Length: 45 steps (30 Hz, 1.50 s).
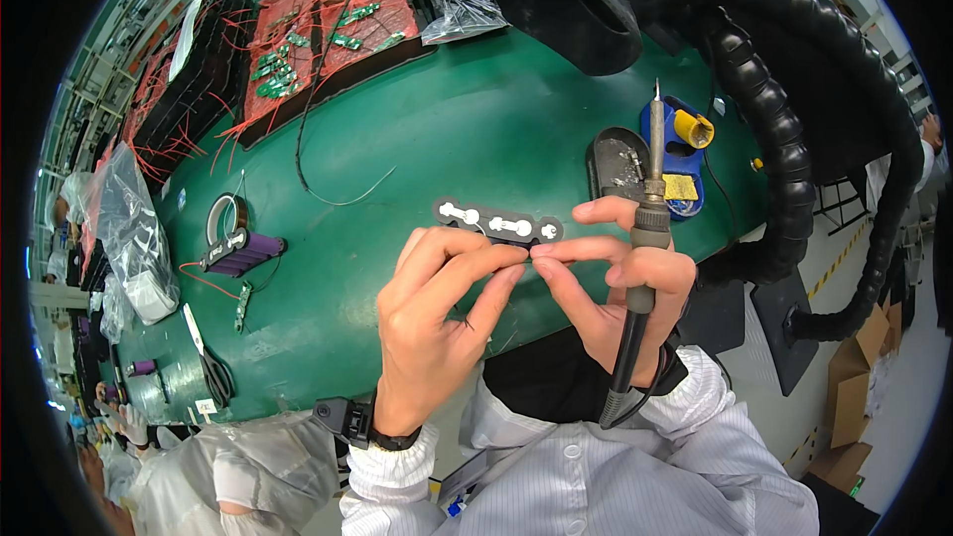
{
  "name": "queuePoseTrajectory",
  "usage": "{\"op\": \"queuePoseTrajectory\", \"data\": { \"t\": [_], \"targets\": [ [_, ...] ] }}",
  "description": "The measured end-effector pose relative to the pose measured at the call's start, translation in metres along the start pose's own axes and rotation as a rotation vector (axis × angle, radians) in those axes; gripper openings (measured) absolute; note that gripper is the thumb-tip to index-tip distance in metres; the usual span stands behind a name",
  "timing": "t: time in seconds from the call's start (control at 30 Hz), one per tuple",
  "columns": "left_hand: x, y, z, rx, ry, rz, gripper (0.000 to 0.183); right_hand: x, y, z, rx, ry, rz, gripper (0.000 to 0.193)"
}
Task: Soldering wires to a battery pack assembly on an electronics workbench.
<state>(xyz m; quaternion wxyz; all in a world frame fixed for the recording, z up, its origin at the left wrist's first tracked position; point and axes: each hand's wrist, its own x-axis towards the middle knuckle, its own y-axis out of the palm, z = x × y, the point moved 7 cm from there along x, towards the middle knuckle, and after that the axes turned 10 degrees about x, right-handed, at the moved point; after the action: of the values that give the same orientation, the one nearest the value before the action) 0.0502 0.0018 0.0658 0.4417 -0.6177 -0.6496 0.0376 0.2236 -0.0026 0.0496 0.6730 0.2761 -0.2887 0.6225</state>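
Here, left hand point(437, 308) and right hand point(615, 288) pinching thin wire point(529, 252), soldering iron point(650, 208) upright.

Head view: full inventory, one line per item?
table: 1, green, centre
strip: 1, dark with white patches, above the fingertips
soldering iron: 1, black, in right hand, tip up
iron stand: 1, blue and yellow, right
hose: 1, black, top right
trays: several, black, red wires, top left
tape roll: 1, left
scissors: 1, lower left
left hand: pinching at the strip
right hand: holds the iron
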Motion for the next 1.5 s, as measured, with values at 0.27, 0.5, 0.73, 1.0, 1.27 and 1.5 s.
{"op": "queuePoseTrajectory", "data": {
  "t": [0.27, 0.5, 0.73, 1.0, 1.27, 1.5],
  "targets": [
    [0.012, -0.002, 0.027, 0.159, 0.011, -0.004, 0.014, 0.002, -0.014, 0.002, -0.060, -0.032, 0.118, 0.037],
    [0.014, 0.004, 0.028, 0.209, 0.165, 0.028, 0.024, -0.003, -0.039, 0.014, -0.079, 0.077, 0.230, 0.036],
    [0.015, 0.006, 0.031, 0.203, 0.147, -0.008, 0.023, 0.020, -0.040, 0.027, -0.279, 0.031, 0.293, 0.046],
    [0.014, 0.008, 0.037, 0.196, 0.119, -0.011, 0.025, 0.020, -0.029, 0.014, -0.163, 0.046, 0.274, 0.034],
    [0.012, 0.008, 0.036, 0.185, 0.168, 0.018, 0.030, 0.015, -0.020, 0.004, -0.174, 0.101, 0.308, 0.030],
    [0.013, 0.008, 0.038, 0.186, 0.137, -0.016, 0.028, 0.015, -0.018, 0.001, -0.174, 0.124, 0.304, 0.029]
  ]
}}
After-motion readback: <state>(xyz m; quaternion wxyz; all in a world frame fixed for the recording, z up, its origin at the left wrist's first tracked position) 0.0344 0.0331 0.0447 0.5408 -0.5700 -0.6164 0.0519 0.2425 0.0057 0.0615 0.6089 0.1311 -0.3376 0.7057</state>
